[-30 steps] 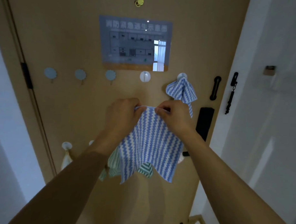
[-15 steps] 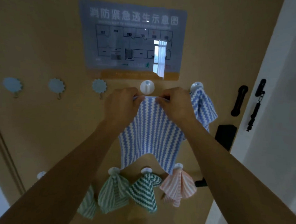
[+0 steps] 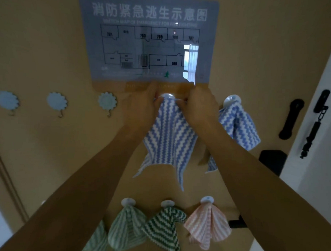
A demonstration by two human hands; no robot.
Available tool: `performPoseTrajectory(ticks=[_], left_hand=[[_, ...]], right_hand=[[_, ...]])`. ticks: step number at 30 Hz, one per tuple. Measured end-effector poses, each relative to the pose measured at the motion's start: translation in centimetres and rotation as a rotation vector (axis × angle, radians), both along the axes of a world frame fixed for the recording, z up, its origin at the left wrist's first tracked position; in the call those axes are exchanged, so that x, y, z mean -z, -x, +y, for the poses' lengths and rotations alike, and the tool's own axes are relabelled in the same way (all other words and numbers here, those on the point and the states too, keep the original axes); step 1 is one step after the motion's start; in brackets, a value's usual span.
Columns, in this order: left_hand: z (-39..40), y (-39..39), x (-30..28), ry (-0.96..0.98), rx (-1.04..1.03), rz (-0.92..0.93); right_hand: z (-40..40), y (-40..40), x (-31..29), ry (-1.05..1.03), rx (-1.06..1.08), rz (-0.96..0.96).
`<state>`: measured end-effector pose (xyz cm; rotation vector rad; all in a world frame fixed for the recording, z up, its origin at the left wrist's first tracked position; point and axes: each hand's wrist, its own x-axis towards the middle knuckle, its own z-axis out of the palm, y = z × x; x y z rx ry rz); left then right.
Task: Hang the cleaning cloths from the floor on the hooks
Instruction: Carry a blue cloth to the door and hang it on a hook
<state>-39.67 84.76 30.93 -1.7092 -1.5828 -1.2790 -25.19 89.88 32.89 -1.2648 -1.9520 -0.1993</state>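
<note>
Cloth, blue-and-white zigzag [image 3: 168, 136], centre of the frame: we hold it by its top edge at the white round hook [image 3: 167, 96], just below the evacuation plan [image 3: 147, 40]. Our left hand [image 3: 143, 104] pinches the edge on the left of the hook, our right hand [image 3: 197, 105] pinches it on the right; both sets of fingers are curled onto the fabric. Whether a loop is already over the hook, we cannot tell, as the knuckles hide it.

Handling, as we judge it: light, soft, limp. It drapes in folds and its lower corners hang free, so it offers no stiffness to push with. The pile looks grippy, not slippery; nothing fragile. Best hold is where we have it, close on either side of the hanging point, edge kept taut between the hands.

Adjacent, right of centre: second blue zigzag cloth [image 3: 237, 126], hung on its own white hook [image 3: 232, 100].

Lower frame, a row on white hooks: pale green cloth [image 3: 127, 229], dark green cloth [image 3: 163, 230], pink cloth [image 3: 207, 226].

Left of frame: three pale blue flower-shaped hooks [image 3: 107, 101], bare.

Far right: black door fittings [image 3: 291, 118] on the brown door [image 3: 51, 46].
</note>
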Motion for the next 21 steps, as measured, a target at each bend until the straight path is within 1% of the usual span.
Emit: performPoseTrajectory(ticks=[2,4,6,8,12,16,19,20,21], left_hand=[[0.2,0.0,0.6,0.062,-0.028,-0.010],[0.3,0.0,1.1,0.167,-0.096,-0.031],[-0.1,0.0,2.0,0.116,-0.127,-0.036],[-1.0,-0.2,2.7,0.059,-0.090,-0.055],[-2.6,-0.5,3.5,0.111,-0.025,-0.082],[-4.5,-0.8,4.4,0.128,0.042,-0.092],[-5.2,-0.5,5.0,0.244,0.060,-0.139],[-5.6,-0.5,5.2,0.266,0.066,-0.159],[-6.0,-0.4,5.6,0.245,0.065,-0.160]], right_hand=[[-0.1,0.1,0.8,0.017,0.004,-0.008],[-0.3,0.4,1.8,0.006,0.043,-0.020],[-1.0,0.4,2.8,-0.026,-0.015,0.033],[-2.0,0.2,4.0,-0.041,-0.101,0.059],[-3.4,-0.3,5.9,-0.037,-0.118,-0.017],[-6.0,-0.5,7.1,0.005,-0.176,0.069],[-7.0,-0.7,8.2,0.065,-0.196,0.105],[-7.4,-0.9,8.5,0.081,-0.204,0.126],[-7.8,-1.0,8.7,0.086,-0.207,0.152]])
